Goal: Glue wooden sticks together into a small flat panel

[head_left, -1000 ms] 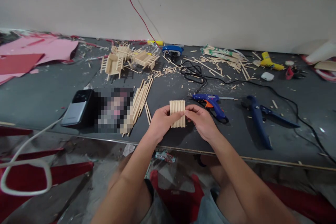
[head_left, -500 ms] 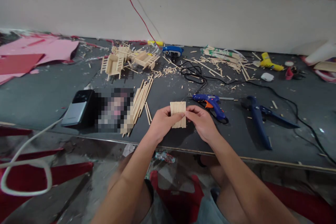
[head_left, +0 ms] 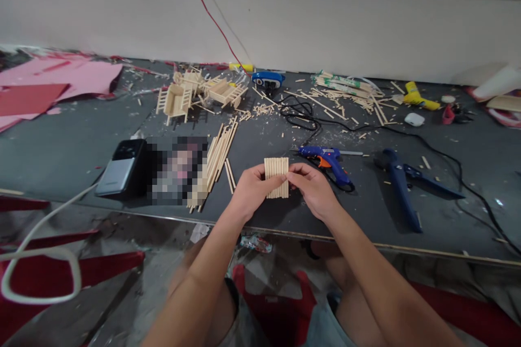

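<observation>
Both hands (head_left: 253, 188), nearly closed, pinch a stick panel (head_left: 277, 167) (its sticks side by side) from either side.

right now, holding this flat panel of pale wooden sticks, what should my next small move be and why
Perhaps free your right hand for the blue pistol-shaped plastic glue gun: it lies just beyond that hand, and your left hand also grips the flat wooden panel.

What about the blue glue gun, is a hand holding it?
No, the glue gun lies on the table; the left hand and right hand hold the stick panel.
</observation>
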### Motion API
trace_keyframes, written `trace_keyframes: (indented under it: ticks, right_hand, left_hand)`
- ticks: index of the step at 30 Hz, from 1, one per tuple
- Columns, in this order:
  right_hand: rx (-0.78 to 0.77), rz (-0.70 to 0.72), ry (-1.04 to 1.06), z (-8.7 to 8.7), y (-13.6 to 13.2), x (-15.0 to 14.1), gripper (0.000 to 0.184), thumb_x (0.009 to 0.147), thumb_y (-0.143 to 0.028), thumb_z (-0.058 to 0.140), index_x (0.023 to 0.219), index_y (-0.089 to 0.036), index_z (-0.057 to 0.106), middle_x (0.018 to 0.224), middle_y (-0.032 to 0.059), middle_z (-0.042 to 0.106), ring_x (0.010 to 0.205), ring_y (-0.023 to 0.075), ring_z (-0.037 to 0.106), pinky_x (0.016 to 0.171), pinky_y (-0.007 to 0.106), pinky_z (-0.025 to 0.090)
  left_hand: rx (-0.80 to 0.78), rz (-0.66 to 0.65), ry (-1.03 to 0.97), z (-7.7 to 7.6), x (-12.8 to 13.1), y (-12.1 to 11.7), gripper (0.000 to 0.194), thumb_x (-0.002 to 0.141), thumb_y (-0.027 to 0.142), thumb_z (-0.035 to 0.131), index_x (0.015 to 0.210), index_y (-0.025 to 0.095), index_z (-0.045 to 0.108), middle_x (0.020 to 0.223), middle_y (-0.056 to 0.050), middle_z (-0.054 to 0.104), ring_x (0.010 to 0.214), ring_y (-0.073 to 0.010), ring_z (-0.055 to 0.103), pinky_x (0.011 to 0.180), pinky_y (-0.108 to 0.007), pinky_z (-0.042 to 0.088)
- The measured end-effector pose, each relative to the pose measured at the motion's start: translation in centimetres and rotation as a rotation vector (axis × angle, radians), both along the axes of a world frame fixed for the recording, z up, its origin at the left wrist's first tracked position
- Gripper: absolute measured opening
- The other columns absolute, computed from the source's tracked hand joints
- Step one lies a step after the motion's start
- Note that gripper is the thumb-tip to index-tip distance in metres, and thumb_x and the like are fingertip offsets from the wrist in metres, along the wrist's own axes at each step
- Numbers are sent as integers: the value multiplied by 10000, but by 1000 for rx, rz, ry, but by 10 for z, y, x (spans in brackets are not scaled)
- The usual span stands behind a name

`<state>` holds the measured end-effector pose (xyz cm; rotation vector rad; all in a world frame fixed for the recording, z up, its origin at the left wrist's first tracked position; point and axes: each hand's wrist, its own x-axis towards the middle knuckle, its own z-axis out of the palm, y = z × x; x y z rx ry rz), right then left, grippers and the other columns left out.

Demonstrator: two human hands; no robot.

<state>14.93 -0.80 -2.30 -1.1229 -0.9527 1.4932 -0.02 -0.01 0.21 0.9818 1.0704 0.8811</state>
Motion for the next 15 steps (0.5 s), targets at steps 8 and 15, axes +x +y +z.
trace_keyframes:
  ticks: [8, 15]
  right_hand:
    - [18, -8, -35, -2, -1, -3, 170, 691, -352, 706, 765, -215, 637, 693, -32, 557, 618, 108, 456, 603, 262, 341]
    - [188, -304, -131, 22, -1, 20, 123, 709, -314, 680, 765, -224, 618, 634, -41, 515, 576, 105, 438, 583, 263, 358]
  left_hand:
    - [22, -3, -1, -1, -2, 1, 295, 689, 296, 714, 952, 163, 699, 848, -42, 712, 718, -136, 624, 724, -278, 485]
    - [62, 58, 33, -1, -9, 3, 301, 660, 326, 733, 914, 168, 697, 846, -24, 701, 721, -144, 611, 691, -269, 478]
